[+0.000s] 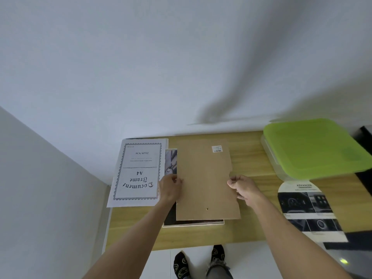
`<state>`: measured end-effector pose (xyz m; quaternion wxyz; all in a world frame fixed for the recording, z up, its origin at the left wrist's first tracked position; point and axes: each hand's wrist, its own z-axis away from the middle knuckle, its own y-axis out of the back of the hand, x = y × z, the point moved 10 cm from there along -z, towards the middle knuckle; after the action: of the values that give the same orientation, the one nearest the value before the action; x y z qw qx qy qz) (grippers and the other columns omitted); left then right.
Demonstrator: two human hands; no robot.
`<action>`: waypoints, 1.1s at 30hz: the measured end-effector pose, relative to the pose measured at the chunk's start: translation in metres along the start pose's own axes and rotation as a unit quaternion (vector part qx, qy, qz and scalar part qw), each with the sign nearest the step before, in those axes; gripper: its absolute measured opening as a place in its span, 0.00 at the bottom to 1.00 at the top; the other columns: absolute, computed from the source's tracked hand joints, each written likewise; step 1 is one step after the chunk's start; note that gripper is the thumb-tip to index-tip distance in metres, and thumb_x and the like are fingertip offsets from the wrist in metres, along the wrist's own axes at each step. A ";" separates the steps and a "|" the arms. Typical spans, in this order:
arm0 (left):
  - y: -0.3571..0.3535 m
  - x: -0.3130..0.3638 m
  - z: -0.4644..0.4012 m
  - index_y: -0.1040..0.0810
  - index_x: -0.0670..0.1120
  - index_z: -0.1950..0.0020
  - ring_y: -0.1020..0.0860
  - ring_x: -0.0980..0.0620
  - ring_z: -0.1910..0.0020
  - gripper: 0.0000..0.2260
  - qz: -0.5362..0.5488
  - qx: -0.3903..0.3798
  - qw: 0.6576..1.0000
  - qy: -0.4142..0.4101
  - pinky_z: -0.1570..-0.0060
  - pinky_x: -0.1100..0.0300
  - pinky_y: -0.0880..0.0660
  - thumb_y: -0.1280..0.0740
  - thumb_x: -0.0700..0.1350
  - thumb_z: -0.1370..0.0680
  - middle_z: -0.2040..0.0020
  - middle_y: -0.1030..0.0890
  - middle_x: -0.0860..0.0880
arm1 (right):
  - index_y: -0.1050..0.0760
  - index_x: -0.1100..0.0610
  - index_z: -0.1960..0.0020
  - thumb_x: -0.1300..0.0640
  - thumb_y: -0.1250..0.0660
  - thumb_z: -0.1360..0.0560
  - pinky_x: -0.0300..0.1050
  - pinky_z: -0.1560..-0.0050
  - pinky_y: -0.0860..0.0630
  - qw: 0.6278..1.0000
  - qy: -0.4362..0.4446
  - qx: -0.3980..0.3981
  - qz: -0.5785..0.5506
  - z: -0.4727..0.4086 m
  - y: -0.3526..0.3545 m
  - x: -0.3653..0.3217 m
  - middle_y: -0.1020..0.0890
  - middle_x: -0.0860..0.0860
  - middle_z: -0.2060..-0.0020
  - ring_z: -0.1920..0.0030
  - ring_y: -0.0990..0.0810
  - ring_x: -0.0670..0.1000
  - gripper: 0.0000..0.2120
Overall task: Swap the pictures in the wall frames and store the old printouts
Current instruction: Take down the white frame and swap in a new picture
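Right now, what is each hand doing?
Left hand: pinches the left edge of the brown fibreboard backing panel.
Right hand: grips the same panel's right edge.

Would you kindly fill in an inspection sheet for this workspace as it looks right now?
Surface: wooden desk set against a white wall.
Job's things: brown backing board held over a frame lying on the desk; a photo print shows at the board's left edge; "Document Frame A4" insert sheet lies to the left; a printout headed "ADVANCED" lies to the right.
Clutter: clear box with green lid at the desk's far right.
Hands: left hand grips the board's left edge; right hand pinches its right edge.
Cables: nothing seen.
Surroundings: white floor, the person's patterned socks below the desk edge.
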<state>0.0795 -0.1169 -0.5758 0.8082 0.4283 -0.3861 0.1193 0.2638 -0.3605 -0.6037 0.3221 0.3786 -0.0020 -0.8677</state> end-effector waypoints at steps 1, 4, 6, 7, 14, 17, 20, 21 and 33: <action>-0.007 0.007 0.000 0.16 0.41 0.51 0.22 0.49 0.57 0.08 0.008 -0.017 1.000 -0.003 0.58 0.59 0.26 0.35 0.42 0.21 0.57 0.17 0.48 | 0.22 0.54 0.51 0.61 0.29 0.24 0.45 0.61 0.26 1.000 0.015 0.014 0.007 0.000 0.009 -0.003 0.17 0.50 0.53 0.56 0.21 0.50 0.05; -0.025 0.032 0.002 0.16 0.42 0.48 0.20 0.49 0.55 0.08 0.024 -0.048 0.999 -0.009 0.53 0.58 0.24 0.32 0.39 0.24 0.53 0.16 0.47 | 0.22 0.55 0.52 0.62 0.29 0.25 0.42 0.65 0.28 0.997 0.054 0.045 0.031 0.000 0.039 -0.013 0.17 0.52 0.52 0.57 0.21 0.51 0.04; -0.042 0.049 0.004 0.16 0.42 0.48 0.21 0.50 0.57 0.08 0.024 -0.075 0.997 -0.019 0.53 0.57 0.24 0.29 0.38 0.26 0.56 0.17 0.48 | 0.22 0.54 0.53 0.61 0.29 0.25 0.43 0.63 0.27 0.995 0.066 0.061 0.046 -0.004 0.061 -0.015 0.17 0.53 0.50 0.56 0.20 0.52 0.04; -0.051 0.058 0.004 0.16 0.41 0.48 0.22 0.51 0.58 0.08 0.018 -0.085 0.996 -0.025 0.54 0.57 0.24 0.28 0.38 0.27 0.57 0.18 0.48 | 0.21 0.54 0.53 0.60 0.29 0.25 0.44 0.59 0.26 0.993 0.073 0.069 0.058 -0.007 0.071 -0.017 0.17 0.53 0.49 0.53 0.20 0.53 0.03; -0.109 0.098 0.004 0.17 0.40 0.49 0.21 0.48 0.55 0.09 -0.016 -0.098 0.995 -0.007 0.54 0.59 0.26 0.26 0.39 0.28 0.51 0.17 0.44 | 0.25 0.53 0.33 0.60 0.31 0.25 0.42 0.48 0.29 0.971 0.113 0.076 0.194 -0.021 0.117 -0.033 0.23 0.54 0.36 0.41 0.23 0.54 0.20; -0.132 0.109 0.008 0.18 0.38 0.50 0.23 0.48 0.55 0.08 -0.052 -0.094 0.994 -0.004 0.58 0.60 0.29 0.28 0.37 0.28 0.51 0.18 0.43 | 0.26 0.55 0.32 0.61 0.33 0.24 0.38 0.57 0.28 0.958 0.133 0.064 0.246 -0.033 0.125 -0.030 0.24 0.55 0.35 0.48 0.23 0.53 0.21; -0.151 0.114 0.013 0.21 0.36 0.44 0.22 0.42 0.47 0.14 -0.073 -0.087 0.993 0.003 0.52 0.57 0.26 0.33 0.32 0.29 0.46 0.21 0.40 | 0.28 0.58 0.29 0.64 0.35 0.23 0.43 0.48 0.24 0.945 0.134 0.053 0.293 -0.044 0.130 -0.027 0.24 0.56 0.34 0.43 0.20 0.55 0.22; -0.156 0.115 0.015 0.22 0.35 0.41 0.23 0.41 0.44 0.16 -0.082 -0.083 0.993 0.005 0.48 0.55 0.25 0.35 0.31 0.29 0.43 0.22 0.39 | 0.29 0.59 0.28 0.65 0.35 0.23 0.43 0.44 0.25 0.942 0.133 0.049 0.305 -0.047 0.130 -0.026 0.24 0.56 0.33 0.40 0.21 0.55 0.23; -0.201 0.120 0.026 0.25 0.37 0.49 0.33 0.40 0.38 0.09 -0.201 -0.092 0.975 0.015 0.42 0.53 0.29 0.37 0.31 0.28 0.38 0.34 0.41 | 0.32 0.60 0.26 0.67 0.36 0.25 0.50 0.32 0.30 0.885 0.177 0.044 0.429 -0.066 0.126 -0.032 0.25 0.59 0.34 0.32 0.29 0.59 0.28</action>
<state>0.2519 -0.2755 -0.6012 0.8575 0.4190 -0.2889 -0.0751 0.3938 -0.4268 -0.5992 0.6412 0.5016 -0.1458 -0.5621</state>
